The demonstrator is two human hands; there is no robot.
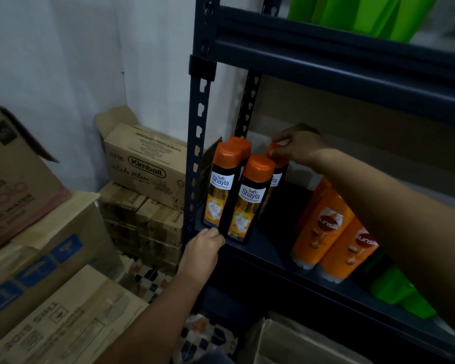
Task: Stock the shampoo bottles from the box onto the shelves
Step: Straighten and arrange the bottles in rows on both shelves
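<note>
While right hand [297,148] pinches the cap of a rear Shayla bottle [275,177] on the shelf [286,258], left hand [202,248] curled at the front pair's base, placement is in hand; next: release, fetch another.

Right grip [297,148], arm reaching toward 11 o'clock, pinches a cap. Left grip [204,248], fingers curled, arm extended toward 1 o'clock.
</note>
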